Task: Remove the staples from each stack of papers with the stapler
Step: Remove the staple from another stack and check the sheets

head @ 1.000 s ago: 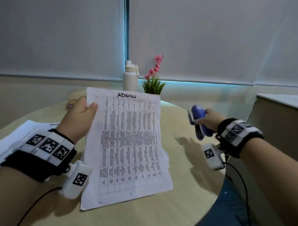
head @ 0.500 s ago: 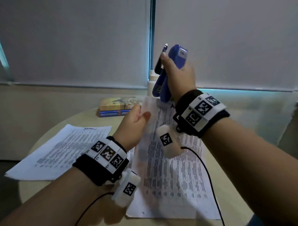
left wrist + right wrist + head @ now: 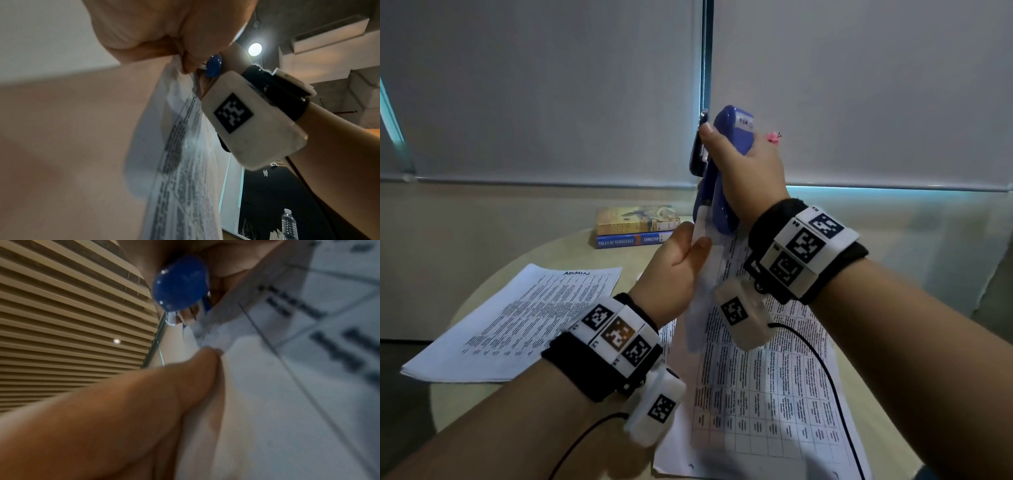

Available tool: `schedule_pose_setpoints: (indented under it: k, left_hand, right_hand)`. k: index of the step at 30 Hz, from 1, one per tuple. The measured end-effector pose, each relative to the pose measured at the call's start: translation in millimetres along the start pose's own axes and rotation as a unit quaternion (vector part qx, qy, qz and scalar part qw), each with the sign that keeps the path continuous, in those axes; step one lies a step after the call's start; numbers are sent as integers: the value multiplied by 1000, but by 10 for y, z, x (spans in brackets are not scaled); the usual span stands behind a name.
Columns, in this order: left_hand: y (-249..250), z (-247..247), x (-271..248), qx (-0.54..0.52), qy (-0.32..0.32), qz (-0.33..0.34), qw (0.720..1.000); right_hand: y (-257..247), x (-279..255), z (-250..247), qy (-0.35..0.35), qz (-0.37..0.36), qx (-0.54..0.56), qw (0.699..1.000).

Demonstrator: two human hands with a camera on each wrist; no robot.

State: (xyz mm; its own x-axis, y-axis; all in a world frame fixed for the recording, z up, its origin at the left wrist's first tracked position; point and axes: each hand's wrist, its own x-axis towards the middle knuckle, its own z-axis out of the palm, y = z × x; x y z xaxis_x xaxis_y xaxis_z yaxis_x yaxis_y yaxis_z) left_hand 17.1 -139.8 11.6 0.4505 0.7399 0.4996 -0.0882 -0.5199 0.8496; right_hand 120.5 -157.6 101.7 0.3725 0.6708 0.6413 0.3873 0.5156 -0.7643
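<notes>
My right hand (image 3: 736,161) grips a blue stapler (image 3: 724,171) held upright, its rear end pointing down at the top corner of a printed paper stack (image 3: 763,394). My left hand (image 3: 678,260) pinches that raised top-left corner, just below the stapler's lower end. In the left wrist view the paper stack (image 3: 180,154) hangs from my fingers, with the stapler (image 3: 213,66) just behind them. In the right wrist view the stapler's (image 3: 180,283) metal tail meets the edge of the paper stack (image 3: 287,369). A second paper stack (image 3: 517,322) headed ADMIN lies flat on the left.
The round beige table (image 3: 571,260) carries two stacked books (image 3: 635,226) at its far edge. Grey window blinds (image 3: 534,85) fill the background. A cable (image 3: 822,370) runs from my right wrist across the paper.
My right hand swung the stapler from the right side up and over to the paper's top corner. My left hand kept its pinch. My head turned left, and the flat second stack came into full view.
</notes>
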Motion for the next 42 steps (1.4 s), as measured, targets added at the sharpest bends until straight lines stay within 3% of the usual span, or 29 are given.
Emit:
schedule_pose_setpoints:
  k: [6, 15, 23, 26, 28, 31, 33, 34, 35, 36, 38, 40, 42]
  left_hand:
    - [-17, 5, -20, 11, 8, 26, 1000]
    - [14, -10, -67, 0, 23, 25, 999]
    - [-21, -39, -44, 45, -28, 63, 997]
    - [-74, -135, -37, 63, -71, 29, 995]
    - [-112, -183, -38, 63, -58, 2, 996]
    - [-181, -265, -31, 74, -21, -15, 997]
    - [-234, -366, -37, 79, -4, -23, 997]
    - [-267, -435, -41, 86, 2, -26, 996]
    - [-303, -501, -41, 87, 7, -30, 996]
    - [-334, -570, -44, 87, 13, -35, 996]
    - [-386, -691, -49, 79, 26, -40, 996]
    - [-419, -780, -46, 74, 39, -38, 996]
    - [-458, -842, -28, 72, 54, -42, 995]
  right_hand:
    - [74, 8, 63, 29, -3, -24, 999]
    - [151, -57, 122, 79, -75, -20, 994]
    - [141, -24, 112, 77, -103, 55, 990]
    - [108, 1, 32, 50, -75, 35, 995]
    - [80, 26, -63, 9, -31, 39, 999]
    - [156, 108, -364, 54, 36, 61, 996]
    - [289, 167, -709, 50, 82, -12, 995]
    - [365, 178, -892, 12, 111, -74, 991]
    - [453, 168, -1079, -43, 155, -158, 974]
    - [554, 140, -1254, -98, 203, -268, 937]
    - [797, 23, -1555, -209, 270, -495, 799]
    - [1046, -129, -1736, -287, 322, -604, 670]
    - [1232, -263, -1845, -306, 357, -642, 606]
